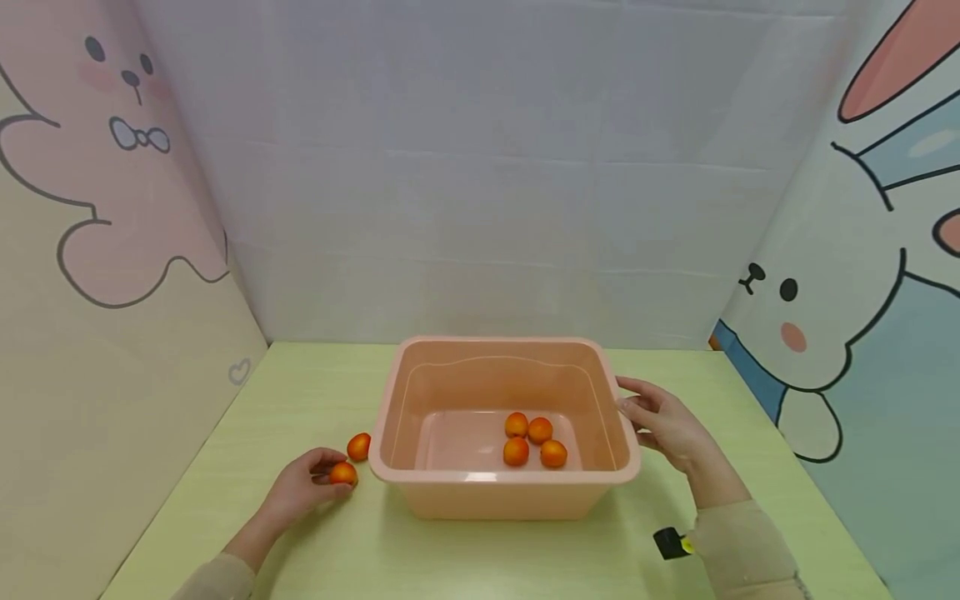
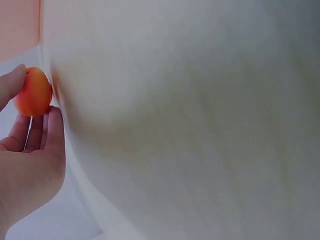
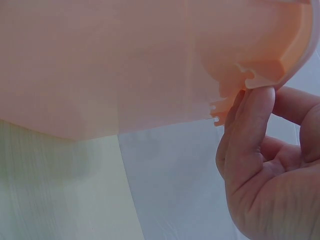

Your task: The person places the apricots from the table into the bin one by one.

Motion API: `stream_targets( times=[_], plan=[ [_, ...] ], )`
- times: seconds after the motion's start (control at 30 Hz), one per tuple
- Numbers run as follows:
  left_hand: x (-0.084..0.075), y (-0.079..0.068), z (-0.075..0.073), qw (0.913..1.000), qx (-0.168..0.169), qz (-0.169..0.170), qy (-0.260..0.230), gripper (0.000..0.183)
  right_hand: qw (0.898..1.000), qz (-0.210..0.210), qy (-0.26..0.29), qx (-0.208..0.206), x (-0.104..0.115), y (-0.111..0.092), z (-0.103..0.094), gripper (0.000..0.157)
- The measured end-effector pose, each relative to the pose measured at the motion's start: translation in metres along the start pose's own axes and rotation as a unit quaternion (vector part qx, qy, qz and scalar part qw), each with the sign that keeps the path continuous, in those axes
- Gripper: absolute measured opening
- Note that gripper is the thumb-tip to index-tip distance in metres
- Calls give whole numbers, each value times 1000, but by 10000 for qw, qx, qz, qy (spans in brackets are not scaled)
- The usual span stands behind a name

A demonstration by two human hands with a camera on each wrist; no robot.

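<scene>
Left of a pink plastic tub (image 1: pixel 495 498), my left hand (image 1: pixel 302 486) pinches a small, smooth orange-red fruit (image 1: pixel 343 474) between thumb and fingers. The left wrist view shows the thumb on one side of this fruit (image 2: pixel 34 92) and fingertips on the other. A second such fruit (image 1: pixel 359 447) lies on the table just beyond it, close to the tub wall. Several more fruits (image 1: pixel 516 452) sit inside, toward the right of the tub floor. At the tub's right side, my right hand (image 1: pixel 667 421) grips the rim, with fingers under its lip (image 3: pixel 280 70).
The tub stands on a pale green table (image 1: pixel 315 379) against a white back sheet (image 1: pixel 495 183). Cartoon-printed sheets flank both sides. A small black object (image 1: pixel 670 543) with a yellow part lies beside the right sleeve (image 1: pixel 742 546).
</scene>
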State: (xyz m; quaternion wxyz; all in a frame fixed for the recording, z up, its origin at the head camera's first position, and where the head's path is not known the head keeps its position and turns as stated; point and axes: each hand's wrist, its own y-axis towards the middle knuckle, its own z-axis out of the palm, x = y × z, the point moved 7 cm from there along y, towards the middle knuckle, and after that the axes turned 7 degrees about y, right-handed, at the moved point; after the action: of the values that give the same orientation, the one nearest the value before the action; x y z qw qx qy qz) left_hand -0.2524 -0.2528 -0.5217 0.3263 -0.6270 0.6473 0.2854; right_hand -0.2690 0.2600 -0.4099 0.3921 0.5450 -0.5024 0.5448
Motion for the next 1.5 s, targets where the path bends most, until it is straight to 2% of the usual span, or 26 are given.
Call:
stream_targets(
  times=[0.1, 0.4, 0.57, 0.9, 1.3, 1.5],
  plan=[
    [-2, 0, -5, 10000, -20, -82, -43, 47, 10000, 14, 4, 1, -1, 0, 0, 66],
    [-26, 4, -30, 9970, -65, 233, -733, 53, 9999, 91, -52, -49, -2, 2, 0, 67],
    [-49, 9, -48, 9943, -73, 625, -858, 52, 9999, 100, -52, -63, -2, 2, -1, 67],
    [-98, 21, -77, 9902, -168, 1192, -708, 50, 10000, 75, -47, -44, -2, 1, 0, 68],
    [-167, 34, -89, 9826, -49, 1726, -687, 47, 10000, 49, 12, -28, -1, 0, 1, 66],
    [-193, 35, -93, 9769, -20, 1966, -843, 45, 10000, -65, 39, 5, -1, 0, -1, 63]
  ],
)
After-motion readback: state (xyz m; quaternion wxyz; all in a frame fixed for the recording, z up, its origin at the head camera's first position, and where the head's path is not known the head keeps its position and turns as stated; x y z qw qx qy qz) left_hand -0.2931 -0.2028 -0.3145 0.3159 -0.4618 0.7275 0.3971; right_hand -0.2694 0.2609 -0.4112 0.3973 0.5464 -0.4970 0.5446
